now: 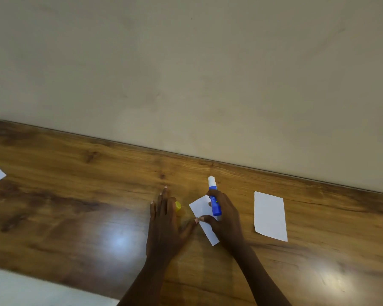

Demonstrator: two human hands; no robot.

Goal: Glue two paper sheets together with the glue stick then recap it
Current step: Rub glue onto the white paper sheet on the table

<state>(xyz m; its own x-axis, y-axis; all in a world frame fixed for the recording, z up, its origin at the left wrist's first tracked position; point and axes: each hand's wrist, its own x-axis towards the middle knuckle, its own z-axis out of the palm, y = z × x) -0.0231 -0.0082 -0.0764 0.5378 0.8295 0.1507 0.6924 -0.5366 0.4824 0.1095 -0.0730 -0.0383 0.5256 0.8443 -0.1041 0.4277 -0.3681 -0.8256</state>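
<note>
A wooden bench [75, 206] runs along a beige wall [186, 62]. Near its far edge, right of the middle, one white paper sheet [270, 216] lies flat, apart from the hands. The left hand [166, 221] rests flat on the bench, its grip apart with fingers straight and the thumb tip touching a smaller paper sheet [200, 206]. The right hand [227, 217] has its grip clamped round the blue glue stick [216, 208], whose bare white tip points at the far edge. The yellow cap [178, 206] peeks out beside the left fingers.
</note>
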